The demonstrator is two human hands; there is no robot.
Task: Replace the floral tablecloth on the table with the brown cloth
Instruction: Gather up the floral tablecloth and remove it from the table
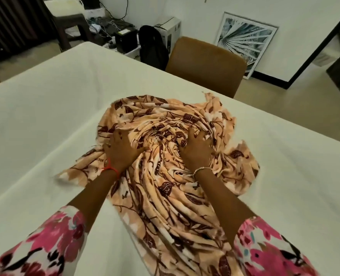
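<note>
The floral tablecloth (165, 176), peach with dark brown leaves, lies bunched in a swirl in the middle of the table and trails to the near edge between my arms. My left hand (121, 150) presses on its left side with fingers spread. Fingers of my right hand (197, 148) dig into the folds on the right and grip them. Under it, the table (55, 116) is covered by a plain cream-white sheet. No brown cloth is in view.
A brown padded chair (205, 62) stands at the table's far right side. Behind it are a black backpack (153, 44), boxes and cables on the floor, and a framed picture (245, 40) leaning on the wall. A dark stool (69, 26) stands far left.
</note>
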